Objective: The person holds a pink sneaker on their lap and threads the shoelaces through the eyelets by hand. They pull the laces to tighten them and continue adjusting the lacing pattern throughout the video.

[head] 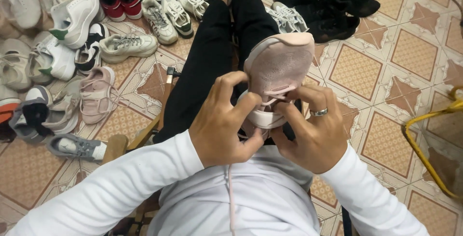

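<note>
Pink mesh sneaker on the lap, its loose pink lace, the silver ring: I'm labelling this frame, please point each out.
Pink mesh sneaker (279, 62), head view, on the toe's mesh upper.
Loose pink lace (231, 197), head view, on the strand hanging over the white shirt.
Silver ring (319, 112), head view, on the band's top.

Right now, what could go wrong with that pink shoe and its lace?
The pink shoe only rests on the lap, steadied by the left hand and right hand, so it might tip off onto the tiled floor. The loose pink lace hangs down over the white shirt; it could perhaps snag or pull back out of the eyelets.
</note>
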